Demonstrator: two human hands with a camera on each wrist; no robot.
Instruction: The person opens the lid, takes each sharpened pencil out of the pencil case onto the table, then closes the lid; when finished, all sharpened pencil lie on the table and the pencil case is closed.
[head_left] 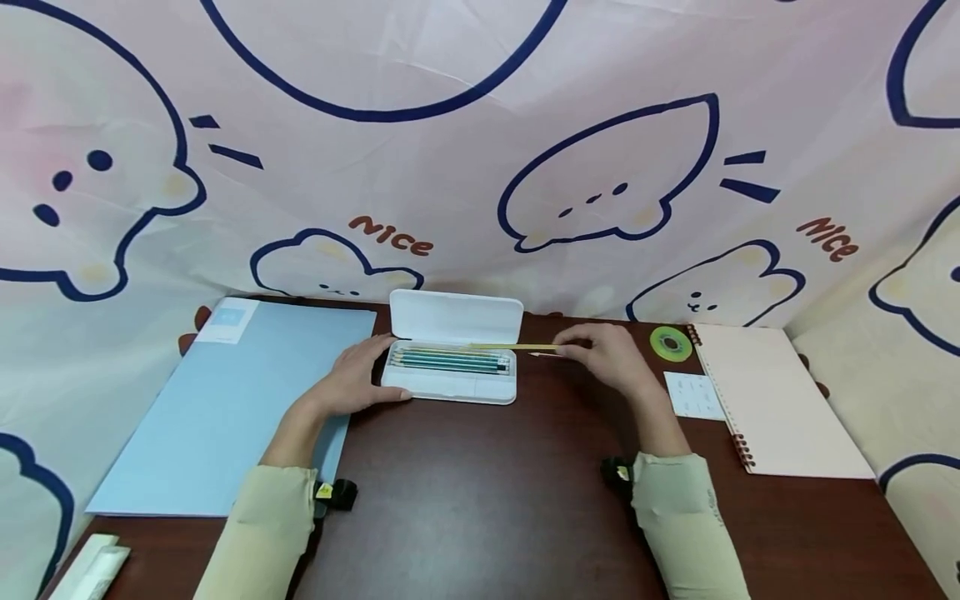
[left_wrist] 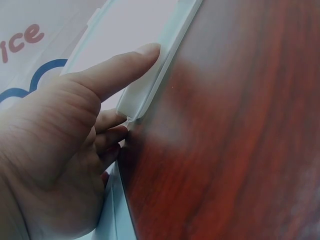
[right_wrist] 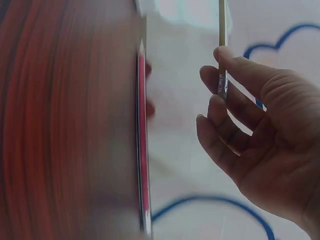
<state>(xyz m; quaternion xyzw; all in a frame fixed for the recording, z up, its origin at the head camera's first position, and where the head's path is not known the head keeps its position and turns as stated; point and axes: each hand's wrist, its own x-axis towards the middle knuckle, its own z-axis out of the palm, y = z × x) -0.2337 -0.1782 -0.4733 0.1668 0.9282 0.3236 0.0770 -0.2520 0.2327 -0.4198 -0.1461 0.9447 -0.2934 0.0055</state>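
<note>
While the left hand [head_left: 351, 382] grips the left end of an open, rectangular white plastic pencil case [head_left: 435, 385], dark-green pencils [head_left: 450, 361] lie lengthwise inside. Slender yellow pencil [head_left: 525, 347]: long axis left-right, free end pointing left over the case. Right hand [head_left: 606, 357], nearer: fingers narrow, pinching its silver-banded end above the brown wooden worktop [head_left: 480, 492].

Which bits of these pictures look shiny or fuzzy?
Head view: a pale sheen on the dark table, most things reasonably crisp; left wrist view: whitish glare on the tabletop beside the pencil case; right wrist view: a washed-out bright patch at the top, soft wood grain and backdrop cloth, the right hand clearer.
</note>
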